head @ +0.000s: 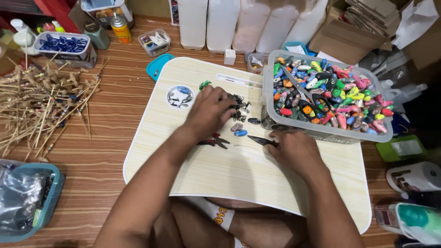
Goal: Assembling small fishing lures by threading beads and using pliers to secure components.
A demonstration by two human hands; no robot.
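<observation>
Resting across the person's lap, a pale wood-grain lap tray (229, 174) carries the work. The right hand (294, 149) lies on it, fingers closed around dark pliers (262, 140) whose tips point left. Red-handled pliers (215, 141) lie just beside the left wrist. The left hand (209, 112) reaches forward, fingers curled down onto a pile of small black hooks (239, 108); whether it pinches one is hidden. Two painted lure bodies (239, 130) lie near that hand. Farther right, a clear bin (321, 131) brims with colourful lure bodies, touching the tray's far edge.
</observation>
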